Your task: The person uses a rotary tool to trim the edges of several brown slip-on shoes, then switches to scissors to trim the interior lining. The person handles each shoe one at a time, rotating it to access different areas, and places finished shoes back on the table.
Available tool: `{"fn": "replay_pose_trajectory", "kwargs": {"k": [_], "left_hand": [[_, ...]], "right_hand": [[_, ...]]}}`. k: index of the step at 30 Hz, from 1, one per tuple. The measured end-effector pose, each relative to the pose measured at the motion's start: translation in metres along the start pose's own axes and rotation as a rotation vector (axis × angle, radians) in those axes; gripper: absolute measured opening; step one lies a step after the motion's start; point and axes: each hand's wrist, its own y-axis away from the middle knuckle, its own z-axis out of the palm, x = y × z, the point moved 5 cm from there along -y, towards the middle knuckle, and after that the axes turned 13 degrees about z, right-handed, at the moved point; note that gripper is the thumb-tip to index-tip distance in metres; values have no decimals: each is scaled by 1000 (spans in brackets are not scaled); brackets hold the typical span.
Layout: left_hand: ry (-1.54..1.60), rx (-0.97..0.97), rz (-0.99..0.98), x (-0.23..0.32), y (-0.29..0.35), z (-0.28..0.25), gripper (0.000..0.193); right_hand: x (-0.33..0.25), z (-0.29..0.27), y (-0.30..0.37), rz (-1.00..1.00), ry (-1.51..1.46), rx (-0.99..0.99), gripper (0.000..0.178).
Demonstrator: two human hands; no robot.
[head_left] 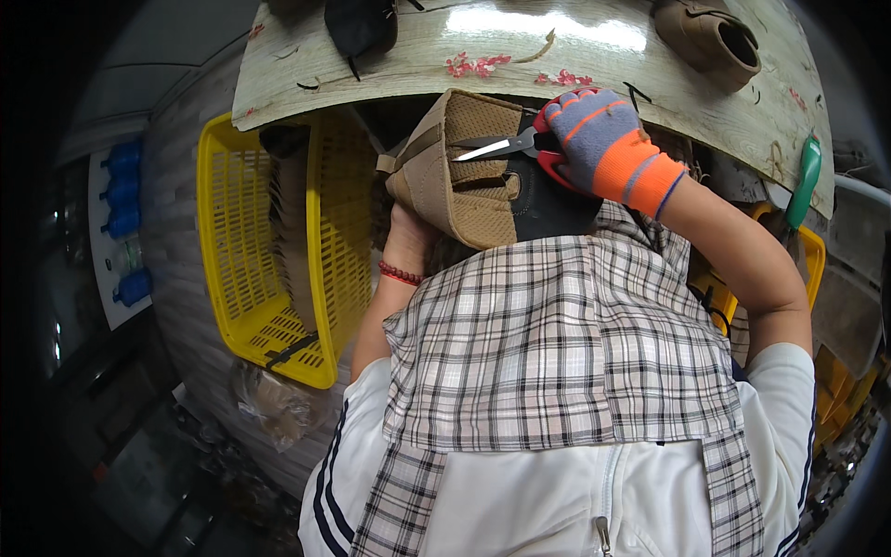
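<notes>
A tan and black shoe upper (pixel 432 176) is held up at the table's near edge, with its mesh lining and a cut-out turned toward me. My left hand (pixel 408 226), bare with a red bead bracelet at the wrist, grips it from the left and below; the fingers are hidden behind it. My right hand (pixel 594 139) wears a grey and orange glove and is closed round the red handles of a pair of scissors (pixel 528 141). The scissor blades point left, parted, over the upper's lining.
A yellow plastic basket (pixel 215 251) with brown pieces in it stands at my left. On the wood-patterned table (pixel 418 79) lie a brown shoe (pixel 710 42), a dark shoe piece (pixel 360 26) and scraps. A green-handled tool (pixel 805 181) is at the table's right edge.
</notes>
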Motion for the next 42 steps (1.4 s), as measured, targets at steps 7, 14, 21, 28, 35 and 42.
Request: {"fn": "replay_pose_trajectory", "kwargs": {"k": [7,14,21,28,35,42], "left_hand": [[127,-41,-88,-20,9,-6,49],[-721,-178,596,37,-8,1,55],[151,85,51,8,-5,-7,37],[273,158,3,4,-12,-6,23],[-536,-260,111,3,-34,-23,43],[1161,-16,-510,-17,-21,-39,40]], "right_hand": [[-1,4,-1,-17,24,-10,34],[30,-2,19,298,-225,3,38],[-53,-12,52,164,-945,-58,40],[-62,-24,9,129,-711,241,24],[-38,-5,-33,171,-725,356,33],[-77,-12,30,-27,-828,-11,29]]}}
